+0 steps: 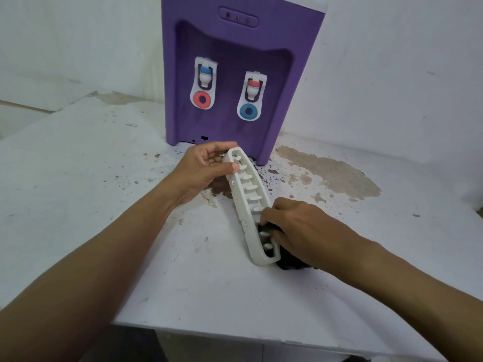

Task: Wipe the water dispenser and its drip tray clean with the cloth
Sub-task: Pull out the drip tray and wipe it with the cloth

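Steadying the drip tray (247, 202) looks to be the job of the left hand (206, 163): its grip is clenched on the tray's far end, thumb on the near wall and fingers behind, so the ribbed inside faces up and rightward for wiping. The right hand (295, 226) has its grip closed on the dark cloth (290, 265), pressing it into the near end. The tray sits on the tabletop (104, 178) just before the purple water dispenser (235, 74), tipped onto a side wall, its long axis running from the dispenser's base toward the person, near end swung right.
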